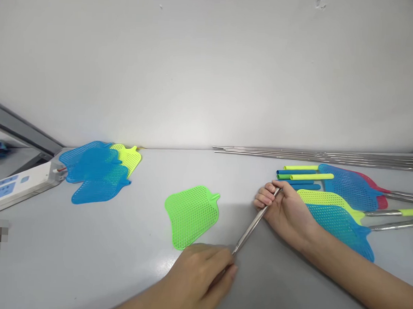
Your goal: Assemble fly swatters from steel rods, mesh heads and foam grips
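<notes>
Between my two hands runs a thin metal rod [253, 225], slanting up to the right above the table. My left hand [203, 274] pinches its lower end. Around the upper end, the fingers of my right hand [280, 204] are wrapped, the thumb near the tip. Just beyond my left hand a green fly swatter head [192, 216] lies flat, its short neck pointing up and right with no rod in it. Beside my right hand are several coloured sleeves, among them a yellow grip sleeve [311, 177] and a blue grip sleeve [300, 186].
Blue swatter heads [98, 174] and a yellow swatter head [130, 157] lie at the left, near a white power strip [18, 186]. Swatters with rods, one a blue swatter [341, 228], lie at the right. Metal rods [317, 156] lie along the wall [197, 71].
</notes>
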`<state>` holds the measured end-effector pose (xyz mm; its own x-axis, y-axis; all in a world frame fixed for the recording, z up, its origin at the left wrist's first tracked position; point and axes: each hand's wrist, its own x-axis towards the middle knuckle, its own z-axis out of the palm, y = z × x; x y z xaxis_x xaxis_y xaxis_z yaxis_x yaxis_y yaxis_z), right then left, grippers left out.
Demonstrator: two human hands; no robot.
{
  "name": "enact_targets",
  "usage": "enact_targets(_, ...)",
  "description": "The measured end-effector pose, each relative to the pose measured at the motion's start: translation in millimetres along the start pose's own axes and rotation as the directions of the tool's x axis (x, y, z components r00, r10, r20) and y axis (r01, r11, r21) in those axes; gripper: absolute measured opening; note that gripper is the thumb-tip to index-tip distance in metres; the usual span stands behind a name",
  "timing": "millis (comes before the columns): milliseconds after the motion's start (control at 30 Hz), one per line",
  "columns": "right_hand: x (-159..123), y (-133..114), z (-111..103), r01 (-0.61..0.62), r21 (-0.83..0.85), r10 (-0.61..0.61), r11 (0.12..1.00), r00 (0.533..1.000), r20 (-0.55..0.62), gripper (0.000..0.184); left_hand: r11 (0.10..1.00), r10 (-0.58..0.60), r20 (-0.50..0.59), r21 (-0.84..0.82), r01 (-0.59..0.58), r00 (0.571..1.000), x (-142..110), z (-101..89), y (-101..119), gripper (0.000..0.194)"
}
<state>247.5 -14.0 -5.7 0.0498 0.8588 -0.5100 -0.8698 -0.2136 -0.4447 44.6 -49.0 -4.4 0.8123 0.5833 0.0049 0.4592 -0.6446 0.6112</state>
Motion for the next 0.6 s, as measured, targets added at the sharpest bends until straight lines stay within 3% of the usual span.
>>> enact_targets(600, 0.5, 1.9, -1.4, -0.004, -0.036, 0.005, 0.999, 1.0, 0.02, 0.022, 1.0, 0.007, -0.001, 0.007, -0.007, 1.0, 0.1, 1.4, -1.4, 0.019)
